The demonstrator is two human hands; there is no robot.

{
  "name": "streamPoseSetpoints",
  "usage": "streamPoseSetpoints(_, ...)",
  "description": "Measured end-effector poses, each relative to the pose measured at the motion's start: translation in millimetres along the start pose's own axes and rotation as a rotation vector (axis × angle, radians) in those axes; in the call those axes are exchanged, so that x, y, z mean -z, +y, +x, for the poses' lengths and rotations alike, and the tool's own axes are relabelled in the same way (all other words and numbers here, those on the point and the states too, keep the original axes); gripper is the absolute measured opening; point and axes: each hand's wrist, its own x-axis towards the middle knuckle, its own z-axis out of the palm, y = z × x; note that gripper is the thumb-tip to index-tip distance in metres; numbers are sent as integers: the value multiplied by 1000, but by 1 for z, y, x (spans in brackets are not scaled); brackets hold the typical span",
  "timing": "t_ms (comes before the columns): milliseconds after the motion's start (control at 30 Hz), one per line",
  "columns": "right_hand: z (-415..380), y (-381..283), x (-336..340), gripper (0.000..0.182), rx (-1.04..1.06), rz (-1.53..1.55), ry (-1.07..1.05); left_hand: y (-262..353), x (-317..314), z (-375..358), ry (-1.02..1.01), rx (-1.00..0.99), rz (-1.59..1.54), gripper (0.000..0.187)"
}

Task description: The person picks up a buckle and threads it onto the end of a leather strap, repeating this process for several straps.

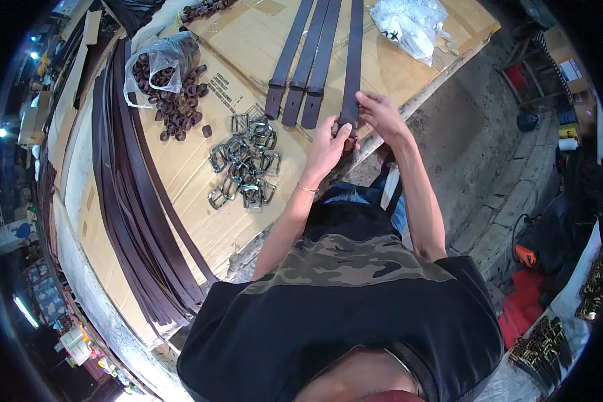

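Note:
A dark brown belt strap runs down the cardboard to the table's near edge. My left hand is closed on its lower end, thumb on top; a small piece there is partly hidden by the fingers. Higher up, my right hand pinches the strap's right edge between thumb and fingertips. Three similar straps lie side by side to the left, each with a loop around it and a slot near its end. Several metal buckles are heaped left of my left hand.
Dark leather loops spill from a clear plastic bag at the upper left. A long bundle of straps lies along the left side. Another plastic bag rests at the far right of the cardboard. Gold-coloured buckles sit at lower right.

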Motion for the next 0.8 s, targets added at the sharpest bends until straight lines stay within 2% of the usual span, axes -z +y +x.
streamPoseSetpoints(33,10,2,3,34,22,19,87,2,-1,-1,-25,9,2,23)
streamPoseSetpoints(200,23,-2,3,27,121,15,165,0,-1,-5,-13,-2,-34,21)
streamPoseSetpoints(367,28,2,3,27,120,6,166,0,0,-4,-5,63,-36,22)
streamPoseSetpoints(467,34,5,5,27,130,15,159,-1,1,-2,47,115,-149,21)
streamPoseSetpoints(567,39,15,9,26,162,6,160,-7,3,0,94,120,-125,19)
streamPoseSetpoints(633,43,19,11,26,183,-10,164,-11,3,1,207,71,-10,18)
streamPoseSetpoints(800,39,17,2,28,217,-8,161,-10,8,0,240,74,42,14)
